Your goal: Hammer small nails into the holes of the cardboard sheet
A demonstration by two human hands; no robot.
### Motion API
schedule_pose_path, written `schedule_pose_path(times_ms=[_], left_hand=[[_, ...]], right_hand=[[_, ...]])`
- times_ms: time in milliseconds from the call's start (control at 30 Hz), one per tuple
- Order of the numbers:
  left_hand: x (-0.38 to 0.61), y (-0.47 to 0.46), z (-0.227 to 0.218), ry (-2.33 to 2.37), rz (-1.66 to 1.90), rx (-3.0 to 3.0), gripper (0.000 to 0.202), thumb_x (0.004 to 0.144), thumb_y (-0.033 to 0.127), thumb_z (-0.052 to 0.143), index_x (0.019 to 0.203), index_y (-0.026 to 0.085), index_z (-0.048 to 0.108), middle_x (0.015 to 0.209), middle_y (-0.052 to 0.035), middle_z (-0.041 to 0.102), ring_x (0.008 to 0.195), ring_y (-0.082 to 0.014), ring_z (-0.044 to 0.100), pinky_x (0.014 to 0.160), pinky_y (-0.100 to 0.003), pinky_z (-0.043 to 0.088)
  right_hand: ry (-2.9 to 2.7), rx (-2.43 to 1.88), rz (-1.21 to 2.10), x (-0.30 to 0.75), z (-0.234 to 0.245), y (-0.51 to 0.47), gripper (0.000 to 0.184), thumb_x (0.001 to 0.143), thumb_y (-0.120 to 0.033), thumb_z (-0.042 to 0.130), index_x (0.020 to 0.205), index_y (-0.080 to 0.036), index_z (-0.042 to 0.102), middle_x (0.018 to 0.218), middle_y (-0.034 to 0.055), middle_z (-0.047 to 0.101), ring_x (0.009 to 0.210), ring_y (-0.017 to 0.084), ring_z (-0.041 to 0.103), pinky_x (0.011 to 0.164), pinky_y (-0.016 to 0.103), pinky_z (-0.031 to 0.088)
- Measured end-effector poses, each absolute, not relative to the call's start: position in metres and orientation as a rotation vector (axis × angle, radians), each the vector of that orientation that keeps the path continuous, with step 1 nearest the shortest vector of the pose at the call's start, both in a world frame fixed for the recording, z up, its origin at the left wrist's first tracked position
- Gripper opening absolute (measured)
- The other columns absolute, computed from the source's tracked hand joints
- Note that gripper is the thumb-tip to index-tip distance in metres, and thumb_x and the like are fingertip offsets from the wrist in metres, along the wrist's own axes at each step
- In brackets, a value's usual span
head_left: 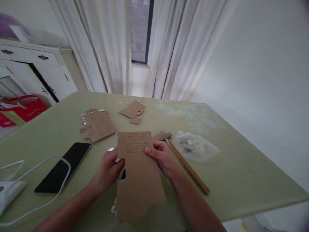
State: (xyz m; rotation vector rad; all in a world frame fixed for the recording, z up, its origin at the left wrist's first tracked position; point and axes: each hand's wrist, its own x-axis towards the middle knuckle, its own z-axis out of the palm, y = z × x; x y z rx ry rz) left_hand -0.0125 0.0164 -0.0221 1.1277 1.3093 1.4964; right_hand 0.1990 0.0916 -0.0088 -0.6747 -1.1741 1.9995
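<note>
Cardboard sheet, brown and flat, with rows of little round dots near its top, the lowest row greyish; it is held tilted over the near side of the green table. Its left side is ragged and notched. The left hand pinches that side by the notch, most fingers hidden behind; the right hand grips the opposite side, thumb pressed flat beside the lowest row.

Just right of that hand I count one hammer, smooth wooden handle slanting toward the near edge, and one crinkled clear bag with dark bits inside. From the bag, a broad stretch of surface runs to the right edge. Leftward lie one glossy black phone and one dotted, torn cardboard piece; toward the far edge, at least two cardboard scraps.
</note>
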Motion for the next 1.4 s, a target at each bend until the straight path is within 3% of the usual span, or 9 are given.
schedule_pose_path(times_ms=[100, 333, 600, 900, 1133, 1400], left_hand=[[-0.020, 0.021, -0.024, 1.396, 1.462, 1.344, 0.007, 0.070, 0.033, 0.084, 0.065, 0.028, 0.082, 0.071, -0.0065, 0.075, 0.079, -0.0327, 0.073, 0.069, -0.040, 0.062], [-0.023, 0.029, -0.011, 1.408, 1.521, 1.584, 0.011, 0.079, 0.036, 0.078, 0.073, 0.029, 0.085, 0.079, -0.0072, 0.078, 0.089, -0.0348, 0.073, 0.099, -0.050, 0.058], [-0.020, 0.029, -0.016, 1.389, 1.565, 1.693, 0.019, 0.086, 0.040, 0.076, 0.071, 0.031, 0.084, 0.081, -0.0078, 0.080, 0.092, -0.0343, 0.072, 0.092, -0.045, 0.056], [-0.019, 0.026, -0.019, 1.431, 1.537, 1.890, 0.022, 0.099, 0.042, 0.069, 0.093, 0.029, 0.086, 0.098, -0.0097, 0.083, 0.096, -0.0321, 0.073, 0.090, -0.041, 0.053], [-0.019, 0.022, -0.027, 1.327, 1.659, 2.359, 0.016, 0.103, 0.020, 0.065, 0.096, 0.024, 0.079, 0.092, -0.0068, 0.080, 0.087, -0.0246, 0.071, 0.082, -0.037, 0.052], [-0.017, 0.013, -0.026, 1.299, 1.755, 2.564, 0.025, 0.095, 0.002, 0.065, 0.079, 0.021, 0.060, 0.074, -0.0015, 0.064, 0.076, -0.0194, 0.057, 0.073, -0.033, 0.048]], right_hand=[[-1.149, -0.655, 2.003, 0.196, -0.011, 0.092, 0.039, 0.077, -0.045, 0.098, 0.103, -0.018, 0.088, 0.096, 0.0077, 0.085, 0.081, 0.022, 0.078, 0.080, 0.033, 0.059], [-1.061, -0.671, 2.026, 0.190, -0.018, 0.094, 0.042, 0.073, -0.045, 0.100, 0.103, -0.018, 0.086, 0.096, 0.0081, 0.085, 0.079, 0.022, 0.078, 0.078, 0.034, 0.060], [-1.167, -0.681, 1.988, 0.194, -0.012, 0.095, 0.041, 0.075, -0.046, 0.099, 0.101, -0.017, 0.086, 0.092, 0.0076, 0.084, 0.074, 0.021, 0.077, 0.074, 0.033, 0.060], [-1.087, -0.726, 1.978, 0.199, -0.007, 0.097, 0.044, 0.067, -0.047, 0.103, 0.092, -0.016, 0.084, 0.086, 0.0079, 0.084, 0.067, 0.019, 0.075, 0.065, 0.029, 0.058], [-1.142, -0.819, 2.035, 0.199, 0.003, 0.086, 0.051, 0.064, -0.044, 0.105, 0.101, -0.016, 0.085, 0.094, 0.0093, 0.085, 0.072, 0.021, 0.078, 0.069, 0.031, 0.060], [-1.250, -0.861, 1.980, 0.203, 0.018, 0.076, 0.048, 0.068, -0.043, 0.103, 0.106, -0.019, 0.085, 0.099, 0.0075, 0.085, 0.076, 0.021, 0.077, 0.070, 0.030, 0.060]])
